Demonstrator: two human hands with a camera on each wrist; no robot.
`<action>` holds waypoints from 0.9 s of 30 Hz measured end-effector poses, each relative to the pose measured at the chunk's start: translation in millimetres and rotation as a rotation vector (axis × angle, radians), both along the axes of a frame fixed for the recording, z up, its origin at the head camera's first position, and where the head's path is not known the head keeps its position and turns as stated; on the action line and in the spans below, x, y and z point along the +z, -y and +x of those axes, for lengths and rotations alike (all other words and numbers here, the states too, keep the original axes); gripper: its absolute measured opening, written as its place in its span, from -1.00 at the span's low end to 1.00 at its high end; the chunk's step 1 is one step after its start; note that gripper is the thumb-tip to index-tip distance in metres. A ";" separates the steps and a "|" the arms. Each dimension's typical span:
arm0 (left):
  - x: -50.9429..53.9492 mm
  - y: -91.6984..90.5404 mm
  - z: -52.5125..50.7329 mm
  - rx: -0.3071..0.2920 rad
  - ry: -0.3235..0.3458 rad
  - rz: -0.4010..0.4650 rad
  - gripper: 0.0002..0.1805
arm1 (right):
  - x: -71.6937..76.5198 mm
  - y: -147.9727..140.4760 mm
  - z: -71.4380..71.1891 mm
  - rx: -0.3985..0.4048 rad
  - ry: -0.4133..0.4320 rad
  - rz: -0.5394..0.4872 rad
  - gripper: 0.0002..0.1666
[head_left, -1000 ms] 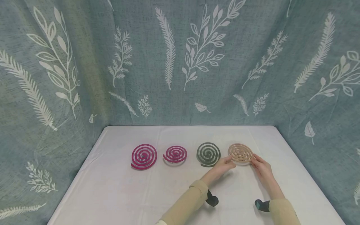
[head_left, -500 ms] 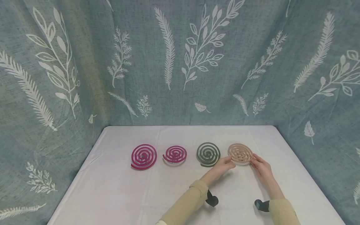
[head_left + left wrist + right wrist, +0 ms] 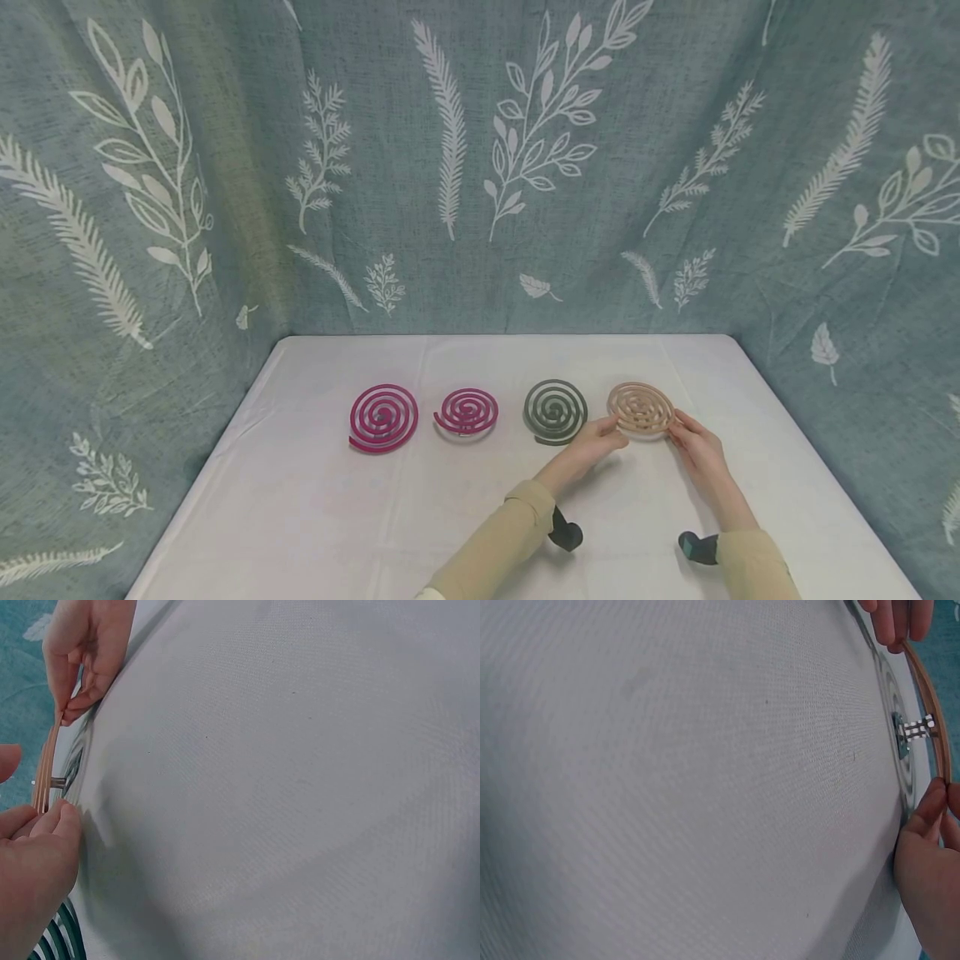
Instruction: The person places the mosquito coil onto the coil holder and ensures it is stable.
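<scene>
A tan mosquito coil (image 3: 640, 407) is at the right end of a row of coils. My left hand (image 3: 588, 448) holds its near left edge by the fingertips. At its right edge, my right hand (image 3: 701, 450) pinches the rim between thumb and fingers. In the right wrist view, a small metal stand (image 3: 916, 729) joins the coil's middle to the surface below, so the coil sits raised above the cloth. Just left of my left hand lies a dark green mosquito coil (image 3: 555, 408), its near edge close to the fingers.
Two magenta mosquito coils lie farther left: a larger one (image 3: 384, 417) and a smaller, tilted-looking one (image 3: 467, 411). A white cloth (image 3: 315, 517) covers the table. Patterned blue-green curtains (image 3: 480, 167) close in the back and both sides. Dark wrist mounts (image 3: 566, 533) hang below both sleeves.
</scene>
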State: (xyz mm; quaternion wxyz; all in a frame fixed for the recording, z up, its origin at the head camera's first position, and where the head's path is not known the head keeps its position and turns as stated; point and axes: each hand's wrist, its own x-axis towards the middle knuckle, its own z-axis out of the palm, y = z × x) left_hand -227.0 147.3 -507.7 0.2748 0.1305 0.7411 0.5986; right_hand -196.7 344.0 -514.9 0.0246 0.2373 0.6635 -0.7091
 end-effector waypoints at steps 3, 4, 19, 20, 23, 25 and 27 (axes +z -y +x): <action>0.2 -0.6 -0.4 0.002 -0.001 0.000 -0.38 | 0.3 0.1 0.4 0.003 0.000 0.000 -0.31; 0.2 -0.7 -0.5 0.003 0.000 0.001 -0.38 | 0.2 0.0 0.4 0.002 0.000 -0.002 -0.31; 1.8 0.3 -0.8 -0.016 0.003 0.016 -0.38 | -3.2 -1.4 -0.9 0.000 0.007 0.016 -0.30; 2.1 0.2 -0.8 -0.016 0.003 0.014 -0.38 | -3.1 -1.3 -1.0 0.001 0.003 0.015 -0.30; 2.4 0.1 -0.3 -0.010 0.004 0.000 -0.38 | -3.4 -1.2 -1.3 0.003 0.003 0.023 -0.30; 2.4 -0.2 -0.2 -0.006 0.003 -0.010 -0.38 | -3.7 -1.2 -1.5 0.005 0.001 0.021 -0.30; 2.4 -0.2 -0.1 -0.005 0.002 -0.014 -0.38 | -3.8 -1.0 -1.2 0.005 0.004 0.024 -0.30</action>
